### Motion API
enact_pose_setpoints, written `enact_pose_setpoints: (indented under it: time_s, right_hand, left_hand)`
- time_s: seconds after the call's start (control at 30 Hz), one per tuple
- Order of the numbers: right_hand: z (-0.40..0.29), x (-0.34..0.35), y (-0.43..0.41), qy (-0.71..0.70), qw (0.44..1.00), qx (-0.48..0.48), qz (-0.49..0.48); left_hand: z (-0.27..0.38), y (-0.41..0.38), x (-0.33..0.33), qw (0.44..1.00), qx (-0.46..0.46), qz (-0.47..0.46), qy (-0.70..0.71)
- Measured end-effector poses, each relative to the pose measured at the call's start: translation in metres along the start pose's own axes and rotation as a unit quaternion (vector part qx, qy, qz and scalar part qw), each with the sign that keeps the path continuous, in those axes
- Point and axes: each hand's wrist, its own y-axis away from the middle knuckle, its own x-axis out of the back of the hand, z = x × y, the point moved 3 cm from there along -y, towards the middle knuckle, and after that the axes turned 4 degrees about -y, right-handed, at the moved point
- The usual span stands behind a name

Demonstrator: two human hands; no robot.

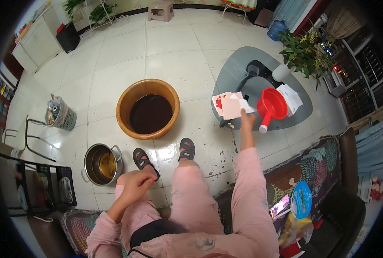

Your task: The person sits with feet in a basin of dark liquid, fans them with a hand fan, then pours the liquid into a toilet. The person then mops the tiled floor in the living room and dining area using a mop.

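My right hand (248,121) reaches out to the near edge of a glass table (259,53). Its fingertips touch a loose stack of pink and white paper sheets (231,108); whether they grip a sheet is hard to tell. A red plastic dipper (272,103) lies just right of that hand, its white-tipped handle towards me. Above my bent knee, my left hand (136,187) holds nothing, with thumb and fingers loosely apart. A wooden tub (122,109) with dark liquid (151,114) stands on the floor before my feet.
Left of my feet stands a steel pot (93,158) with yellowish liquid inside. A waste basket (67,117) and a metal-framed chair (20,135) are farther left. The table also bears a potted plant (302,53). A phone (280,206) lies on the sofa (307,161) at my right.
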Motion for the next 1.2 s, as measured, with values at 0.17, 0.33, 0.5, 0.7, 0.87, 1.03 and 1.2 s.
enact_pose_setpoints:
  time_s: [0.17,0.33,0.5,0.7,0.87,1.03,1.2]
  right_hand:
    - [0.011,0.042,0.11,-0.254,0.949,-0.127,-0.14]
    - [-0.02,0.094,0.105,-0.54,0.792,-0.231,-0.168]
    - [-0.038,0.122,0.015,-0.508,0.792,-0.25,-0.23]
    - [-0.101,0.065,0.108,-0.511,0.792,-0.173,-0.286]
    - [-0.122,0.041,0.246,-0.438,0.772,-0.074,-0.455]
    - [-0.094,0.026,0.377,-0.319,0.756,-0.098,-0.563]
    - [-0.068,0.026,0.451,-0.123,0.741,0.045,-0.659]
  left_hand:
    - [0.05,-0.054,-0.042,0.997,0.0,-0.034,0.066]
    - [0.042,-0.031,-0.052,0.994,0.001,-0.099,0.037]
    - [0.001,0.018,-0.035,0.995,0.053,-0.073,0.03]
    - [-0.018,0.067,-0.002,0.989,0.102,0.033,0.105]
    - [0.013,0.048,0.012,0.996,-0.002,0.065,0.053]
    - [0.036,0.008,-0.014,0.968,-0.031,0.074,0.24]
    - [0.062,-0.009,-0.009,0.812,0.063,0.057,0.577]
